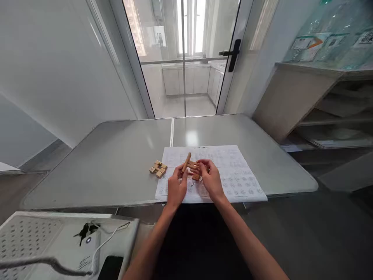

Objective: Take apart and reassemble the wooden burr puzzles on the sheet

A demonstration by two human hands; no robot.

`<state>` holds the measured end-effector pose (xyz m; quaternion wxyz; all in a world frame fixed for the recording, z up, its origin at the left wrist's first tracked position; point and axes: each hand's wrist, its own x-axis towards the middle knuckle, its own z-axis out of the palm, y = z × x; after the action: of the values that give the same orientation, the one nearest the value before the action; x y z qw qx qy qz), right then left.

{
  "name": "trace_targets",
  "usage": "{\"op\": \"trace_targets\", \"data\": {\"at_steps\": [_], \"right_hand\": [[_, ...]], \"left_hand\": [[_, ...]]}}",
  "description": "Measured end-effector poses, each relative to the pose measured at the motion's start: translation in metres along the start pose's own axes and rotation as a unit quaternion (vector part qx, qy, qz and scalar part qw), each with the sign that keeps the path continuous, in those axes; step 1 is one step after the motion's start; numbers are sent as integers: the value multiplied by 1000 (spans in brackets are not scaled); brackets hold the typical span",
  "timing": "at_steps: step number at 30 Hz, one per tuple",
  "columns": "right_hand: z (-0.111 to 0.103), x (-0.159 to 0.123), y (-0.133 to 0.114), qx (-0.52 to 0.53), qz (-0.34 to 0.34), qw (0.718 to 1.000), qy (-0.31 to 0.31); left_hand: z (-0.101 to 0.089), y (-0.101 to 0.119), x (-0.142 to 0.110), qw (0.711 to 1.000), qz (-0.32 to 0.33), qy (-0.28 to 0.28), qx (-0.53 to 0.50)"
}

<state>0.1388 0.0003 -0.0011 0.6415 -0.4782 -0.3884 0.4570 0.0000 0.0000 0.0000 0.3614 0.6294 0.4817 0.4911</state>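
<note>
Above a printed sheet [241,175], my left hand [176,186] is closed on a wooden puzzle piece [187,161], a slim bar standing at a slant. My right hand [211,179] pinches another notched wooden piece [192,165], which meets the bar crosswise; whether the two interlock I cannot tell. Just below the fingers shows a darker wooden block [196,177], partly hidden by my hands. To the left, at the paper's edge, several notched wooden pieces [158,169] lie together on the table.
The grey folding table [116,167] has a seam down its middle. At lower left a white tray [132,233] carries keys [86,232], a white box [91,249], a cable and a black phone [111,267]. A shelf [303,85] with large plastic bottles [326,42] stands right; a glass door [201,89] lies ahead.
</note>
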Motion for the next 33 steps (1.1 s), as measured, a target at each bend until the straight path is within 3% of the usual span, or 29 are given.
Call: {"op": "trace_targets", "data": {"at_steps": [6,15,22,26,33], "right_hand": [[2,-5,-2,5,37,999,-28],[-5,-6,-5,-76,52,992,-84],[-18,-19,-26,39,153,971,-179],[-27,-21,-32,18,169,955,-245],[-26,-19,-30,17,159,956,-245]], "left_hand": [[1,-2,-3,1000,6,-13,9],[-2,-8,-2,1000,21,-3,13],[-4,-6,-3,999,18,21,-24],[-4,-6,-3,999,8,29,-38],[-5,-5,-4,999,9,19,-33]]}}
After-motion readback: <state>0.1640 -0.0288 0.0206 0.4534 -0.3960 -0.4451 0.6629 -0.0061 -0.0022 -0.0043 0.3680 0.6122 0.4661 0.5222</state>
